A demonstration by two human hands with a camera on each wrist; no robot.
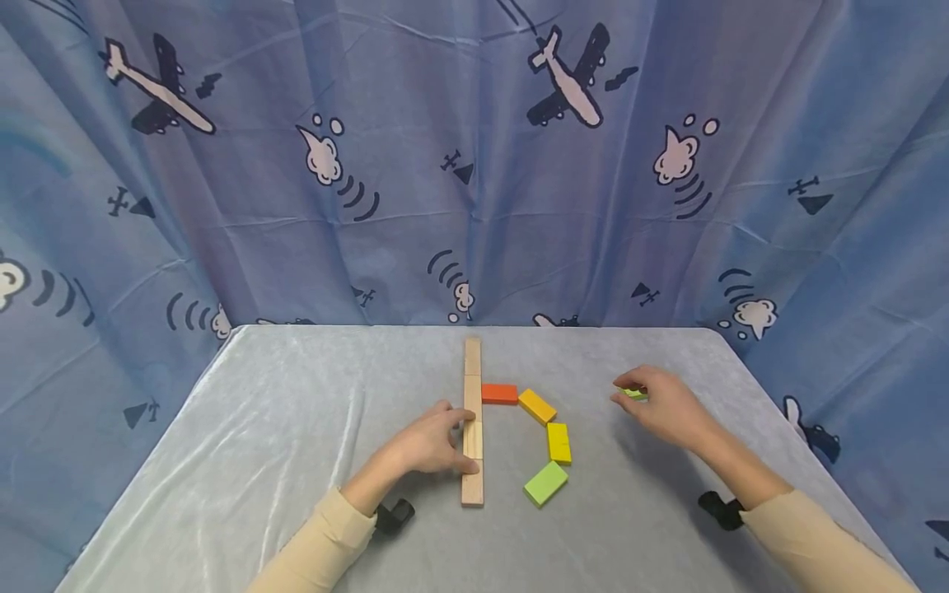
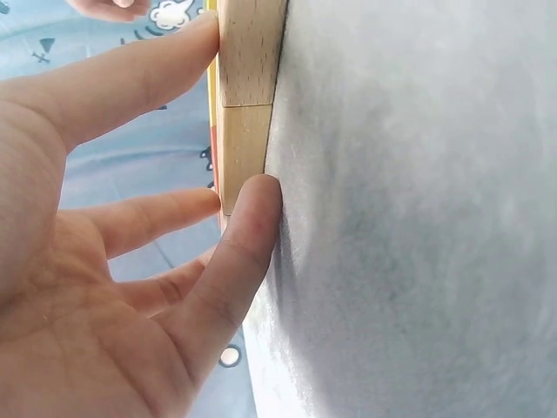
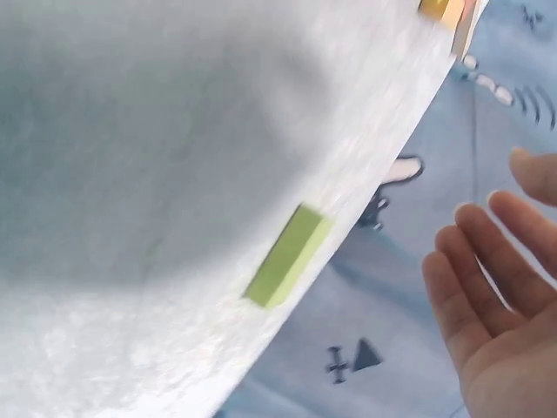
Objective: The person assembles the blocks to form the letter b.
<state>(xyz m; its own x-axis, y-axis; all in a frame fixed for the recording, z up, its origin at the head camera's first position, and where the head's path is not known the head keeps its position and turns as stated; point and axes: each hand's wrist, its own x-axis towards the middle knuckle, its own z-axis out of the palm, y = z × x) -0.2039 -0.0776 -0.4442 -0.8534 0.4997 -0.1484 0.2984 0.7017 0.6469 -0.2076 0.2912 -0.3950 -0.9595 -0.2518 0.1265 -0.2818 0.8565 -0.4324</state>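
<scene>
A straight row of plain wooden blocks [image 1: 472, 397] lies end to end on the table. My left hand [image 1: 432, 441] is beside it with fingers spread and fairly straight, fingertips on the row. In the left wrist view, the fingers [image 2: 248, 231] touch the sides of the wooden blocks [image 2: 245, 131]. From the row curve a red block [image 1: 500, 394], an orange block [image 1: 537, 406], a yellow block [image 1: 559, 444] and a light green block [image 1: 545, 483]. My right hand [image 1: 670, 408] hovers over another green block [image 3: 287, 257], apart from it, with fingers loosely extended and nothing in them.
The table [image 1: 296, 461] wears a pale grey cloth. Behind and around it hangs a blue curtain [image 1: 474, 165] printed with airplanes. A black wrist device [image 1: 395, 516] shows at the left sleeve, and another black wrist device [image 1: 721, 511] at the right.
</scene>
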